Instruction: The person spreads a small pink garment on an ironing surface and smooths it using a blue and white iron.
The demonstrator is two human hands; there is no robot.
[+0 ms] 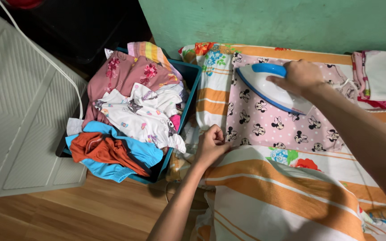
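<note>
Head view looks straight down, and the right hand is wrapped tight around the blue handle of a white iron, which sits flat on the upper part of a pink garment printed with little cartoon mouse faces. Down at the garment's near-left corner, the left hand is curled, fingers pinching the hem and holding the cloth taut. So the 2 hands are well apart, 1 clamped on the iron, 1 gripping fabric. The garment lies spread on an orange-striped floral sheet that covers the ironing surface, up against a green wall. Judging by the cloth, the stretch between iron and left hand looks fairly smooth, though I cannot tell how much of it has been pressed. Plenty looks left: just beside the left hand stands a teal basket heaped with crumpled clothes, a white printed piece, a dusky pink flowered one, a rust-orange one on bright blue. At far right a small folded pile rests on the sheet, perhaps finished pieces. A white cord trails across the grey panel at left.
</note>
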